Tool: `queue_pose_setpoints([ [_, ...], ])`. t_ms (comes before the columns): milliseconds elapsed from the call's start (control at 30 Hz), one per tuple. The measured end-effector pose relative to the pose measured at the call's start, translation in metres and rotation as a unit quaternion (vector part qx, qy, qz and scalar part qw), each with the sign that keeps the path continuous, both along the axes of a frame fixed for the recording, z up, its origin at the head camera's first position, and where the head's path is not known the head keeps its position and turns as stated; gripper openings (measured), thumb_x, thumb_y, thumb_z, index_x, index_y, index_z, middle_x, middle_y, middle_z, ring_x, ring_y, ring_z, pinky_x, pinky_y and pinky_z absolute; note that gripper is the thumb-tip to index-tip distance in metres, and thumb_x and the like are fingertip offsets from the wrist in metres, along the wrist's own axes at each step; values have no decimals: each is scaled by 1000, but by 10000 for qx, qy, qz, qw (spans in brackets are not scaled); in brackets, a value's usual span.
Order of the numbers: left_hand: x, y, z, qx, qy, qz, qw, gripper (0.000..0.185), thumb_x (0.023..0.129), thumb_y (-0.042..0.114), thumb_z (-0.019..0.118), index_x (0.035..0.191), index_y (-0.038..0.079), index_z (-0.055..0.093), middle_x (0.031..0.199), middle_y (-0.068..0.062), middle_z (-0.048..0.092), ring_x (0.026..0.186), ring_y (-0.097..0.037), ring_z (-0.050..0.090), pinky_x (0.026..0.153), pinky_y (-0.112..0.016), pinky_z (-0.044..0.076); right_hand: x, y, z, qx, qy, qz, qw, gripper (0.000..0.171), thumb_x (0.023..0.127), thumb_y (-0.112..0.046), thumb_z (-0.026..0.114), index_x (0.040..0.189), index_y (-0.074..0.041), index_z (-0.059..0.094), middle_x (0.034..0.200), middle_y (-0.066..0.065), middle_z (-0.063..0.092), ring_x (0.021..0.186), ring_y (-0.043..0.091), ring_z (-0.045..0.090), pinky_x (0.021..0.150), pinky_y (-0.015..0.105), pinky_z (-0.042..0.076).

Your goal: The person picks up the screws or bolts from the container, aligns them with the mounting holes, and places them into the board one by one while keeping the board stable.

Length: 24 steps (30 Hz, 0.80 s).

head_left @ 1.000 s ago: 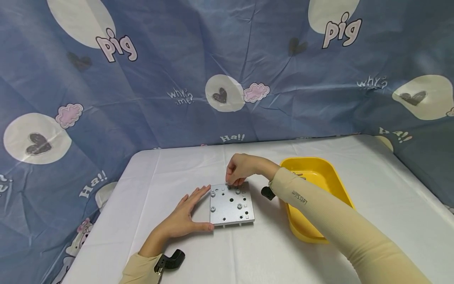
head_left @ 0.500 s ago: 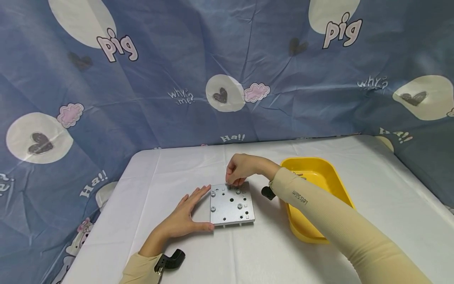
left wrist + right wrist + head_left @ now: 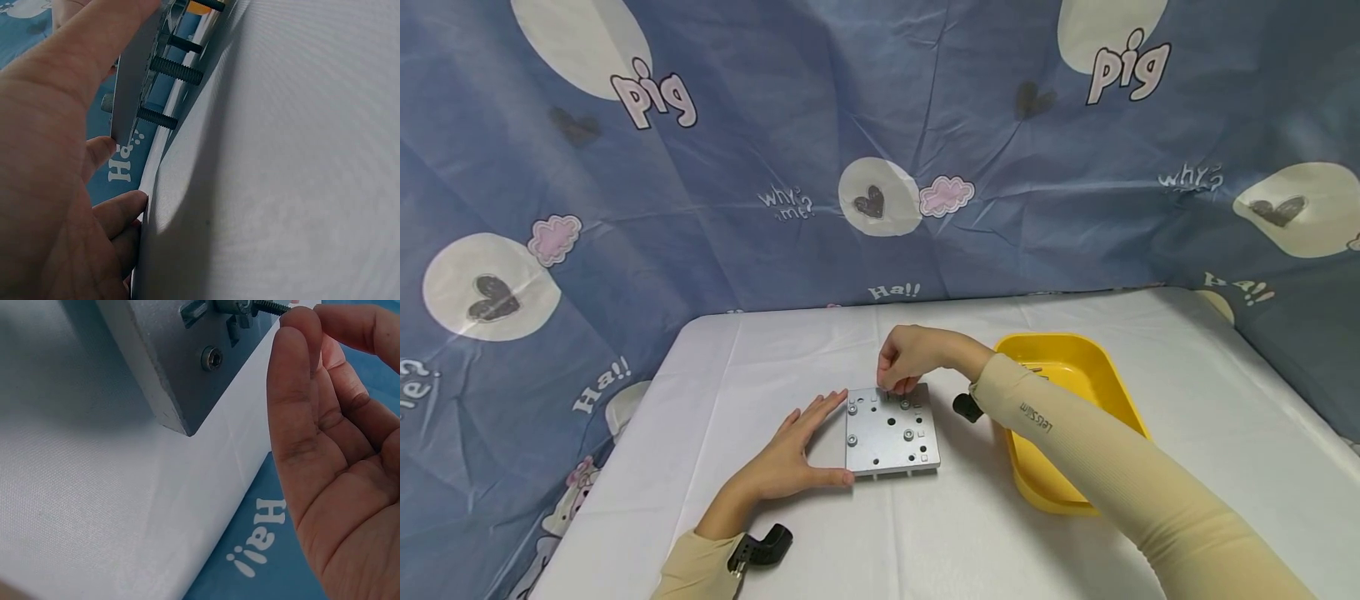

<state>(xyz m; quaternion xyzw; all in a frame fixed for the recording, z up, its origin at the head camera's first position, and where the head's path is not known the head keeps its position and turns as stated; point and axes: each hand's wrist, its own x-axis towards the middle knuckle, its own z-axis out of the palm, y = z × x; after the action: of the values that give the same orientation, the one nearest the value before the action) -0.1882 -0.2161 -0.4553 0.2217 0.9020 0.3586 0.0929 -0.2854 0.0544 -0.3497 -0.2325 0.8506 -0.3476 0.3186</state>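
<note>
A square grey metal plate (image 3: 891, 433) with holes and a few screws in it lies on the white table (image 3: 760, 358). My left hand (image 3: 793, 454) lies flat beside it, straight fingers against the plate's left edge and thumb at its near left corner. In the left wrist view the plate's edge (image 3: 132, 94) stands on dark threaded screws (image 3: 178, 69) above the cloth. My right hand (image 3: 904, 365) hovers at the plate's far edge with its fingertips (image 3: 299, 331) pinching the end of a thin screw (image 3: 265, 305) that sticks up from the plate (image 3: 162, 356).
A yellow tray (image 3: 1078, 340) sits right of the plate, partly behind my right forearm, with small parts inside. A blue patterned cloth (image 3: 880, 125) hangs behind and round the table. Black wrist mounts (image 3: 760, 548) show at both sleeves.
Both hands and the plate stay where they were; only the head view has shifted slightly.
</note>
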Motion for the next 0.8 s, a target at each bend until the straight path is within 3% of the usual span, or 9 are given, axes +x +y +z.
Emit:
queue_pose_setpoints([
  [400,-1,0,-1,7,0,-7,10000,120,76,52,96,172,29,28,179,-14,26,168,-42,16,134,-69,2,0,-1,0,50,-40,52,10000,7,96,-7,75,89,-7,75,78,0,71,72,11,68,74,25,64],
  [800,-1,1,-1,25,-13,8,10000,119,76,52,96,172,31,28,179,-14,26,168,-42,16,134,-69,2,1,-1,0,113,-140,101,9998,4,95,-5,76,91,-5,78,79,-1,72,72,9,69,73,24,64],
])
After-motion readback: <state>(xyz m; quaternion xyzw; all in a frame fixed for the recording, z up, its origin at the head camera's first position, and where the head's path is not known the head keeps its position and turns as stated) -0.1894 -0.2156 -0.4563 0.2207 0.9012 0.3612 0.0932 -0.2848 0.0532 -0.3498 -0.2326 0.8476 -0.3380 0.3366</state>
